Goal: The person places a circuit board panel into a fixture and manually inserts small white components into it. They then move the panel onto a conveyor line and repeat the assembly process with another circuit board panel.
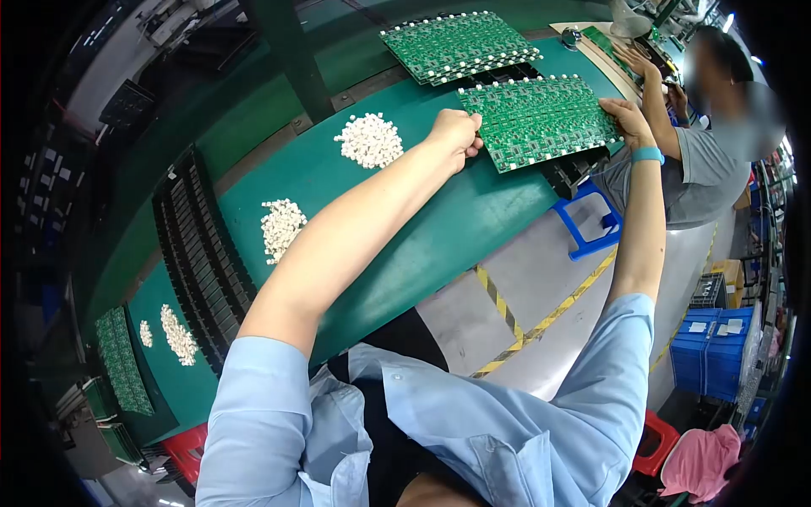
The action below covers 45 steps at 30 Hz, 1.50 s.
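Observation:
A green circuit board panel (541, 122) with white connectors along its long edges is held between my two hands. My left hand (457, 138) is closed on its left edge, fingers curled. At its right edge, my right hand (627, 121) grips the corner, with a blue band on the wrist. Just behind it lies a stack of similar circuit board panels (456, 46). Part of a black rack (568, 173) shows beneath the held panel. A pile of small white connectors (369, 141) lies on the green table left of my left hand.
More white connector piles (282, 228) lie along the green table (405, 253). A black slotted rack (203, 253) crosses it, with another board panel (122, 359) beyond. A co-worker (701, 169) sits at right, near a blue stool (587, 221). Blue crates (711, 351) stand on the floor.

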Available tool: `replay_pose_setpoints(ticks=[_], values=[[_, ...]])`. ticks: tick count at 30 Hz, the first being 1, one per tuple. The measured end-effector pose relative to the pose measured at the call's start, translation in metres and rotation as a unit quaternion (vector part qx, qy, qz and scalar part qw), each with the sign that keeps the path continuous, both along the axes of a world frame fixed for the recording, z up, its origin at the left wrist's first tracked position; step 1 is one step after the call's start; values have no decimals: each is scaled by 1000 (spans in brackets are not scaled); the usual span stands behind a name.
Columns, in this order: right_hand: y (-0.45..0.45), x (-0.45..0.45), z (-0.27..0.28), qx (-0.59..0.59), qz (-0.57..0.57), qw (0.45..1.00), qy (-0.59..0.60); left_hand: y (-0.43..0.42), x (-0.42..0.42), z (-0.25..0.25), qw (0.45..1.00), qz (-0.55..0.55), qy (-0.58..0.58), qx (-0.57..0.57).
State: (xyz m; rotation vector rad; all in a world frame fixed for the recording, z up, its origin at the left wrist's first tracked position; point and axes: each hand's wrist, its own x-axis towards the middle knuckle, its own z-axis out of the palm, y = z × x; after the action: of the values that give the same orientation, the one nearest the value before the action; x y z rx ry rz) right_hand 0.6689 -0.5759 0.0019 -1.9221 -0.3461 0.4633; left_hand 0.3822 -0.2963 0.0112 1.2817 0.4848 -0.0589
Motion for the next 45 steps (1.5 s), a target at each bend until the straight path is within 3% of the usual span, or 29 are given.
replay_pose_setpoints(ticks=[8, 14, 18, 20, 22, 26, 33, 45], values=[[20, 12, -2, -109, 0, 993, -47, -15, 15, -23, 1000, 7, 4, -22], [21, 17, -8, -120, 25, 992, -40, -18, 19, -40, 999, 17, 3, -45], [17, -6, -8, -20, -94, 989, -113, -20, 21, -50, 998, 25, 0, -64], [-2, -15, -20, -5, -146, 966, -214, -20, 18, -54, 997, 33, -6, -73], [-23, -51, -24, -64, -229, 922, -305, -22, 20, -56, 995, 45, -16, -84], [-32, -131, -37, 60, -236, 967, -76, -24, 29, -64, 992, 74, -27, -102], [4, -163, -55, 131, -209, 969, -2, -22, 40, -76, 986, 96, -41, -133], [17, -169, -56, 186, -183, 965, -2, -11, 28, -86, 984, 69, -63, -152]])
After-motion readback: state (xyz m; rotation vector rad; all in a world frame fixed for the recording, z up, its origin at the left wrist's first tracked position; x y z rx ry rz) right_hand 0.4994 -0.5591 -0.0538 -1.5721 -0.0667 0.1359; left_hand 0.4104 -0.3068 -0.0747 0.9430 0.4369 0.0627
